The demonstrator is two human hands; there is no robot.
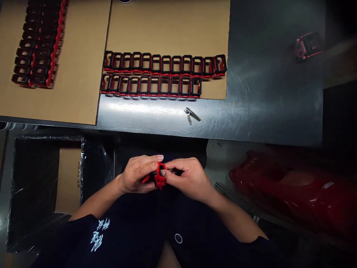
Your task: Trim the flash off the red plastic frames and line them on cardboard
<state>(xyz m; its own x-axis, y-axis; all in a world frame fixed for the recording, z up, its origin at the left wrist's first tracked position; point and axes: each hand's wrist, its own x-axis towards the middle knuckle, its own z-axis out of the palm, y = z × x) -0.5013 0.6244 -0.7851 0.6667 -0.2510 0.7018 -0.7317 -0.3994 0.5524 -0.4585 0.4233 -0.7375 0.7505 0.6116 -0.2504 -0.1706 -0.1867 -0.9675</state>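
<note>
Close to my body, below the table edge, a small red and black plastic frame part (160, 180) is held between both hands. My left hand (141, 174) wraps round it from the left, thumb and fingers closed on its side. From the right, my right hand (187, 176) pinches the part's upper right side with thumb and index finger. Whether a smaller piece sits in that pinch is hidden. On the table lie two rows of similar black-rimmed red frames (154, 85), standing side by side on cardboard.
The metal table (251, 111) carries cardboard sheets (173, 26). Another block of frames (41, 48) stands at far left. Small metal pins (193, 114) lie near the front edge; a single frame (308, 45) sits at right. Below are a plastic-lined box (47, 141) and red plastic wrapping (292, 186).
</note>
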